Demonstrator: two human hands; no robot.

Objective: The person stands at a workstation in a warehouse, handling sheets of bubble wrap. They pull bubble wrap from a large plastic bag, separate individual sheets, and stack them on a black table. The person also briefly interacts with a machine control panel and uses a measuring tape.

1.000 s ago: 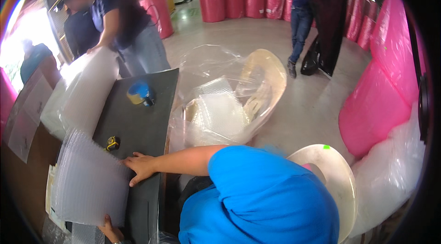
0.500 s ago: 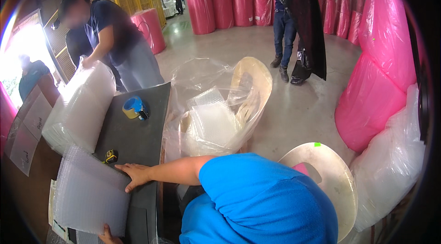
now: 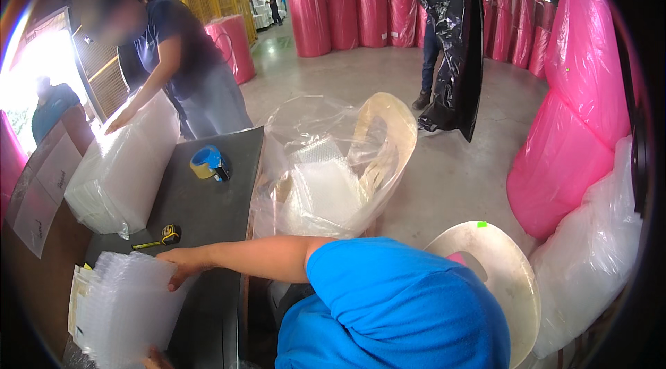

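A stack of clear bubble-wrap sheets [image 3: 128,299] stands at the lower left of the dark table, its many layered edges showing. My right hand [image 3: 184,266] reaches across from the blue sleeve, its fingers bent over the stack's upper right side. Low in the picture, my left hand [image 3: 157,359] presses on the stack's lower edge, mostly cut off by the frame. Beyond the stack lies a yellow and black tape measure [image 3: 170,233] with some blade out. A blue tape dispenser [image 3: 208,162] with a tan roll rests farther back.
A co-worker [image 3: 184,56] rests a hand on a large wrapped bundle [image 3: 125,168] at the table's far left. Right of the dark table [image 3: 201,209], a plastic-lined bin [image 3: 388,122] holds bubble-wrap pieces. Another person holds black plastic sheeting [image 3: 451,43]. Pink rolls [image 3: 565,140] stand right.
The stack has tipped from its broad face to showing its edges. My right hand has shifted slightly left, its spread fingers now bent onto the stack. The co-worker's hand has slid along the bundle.
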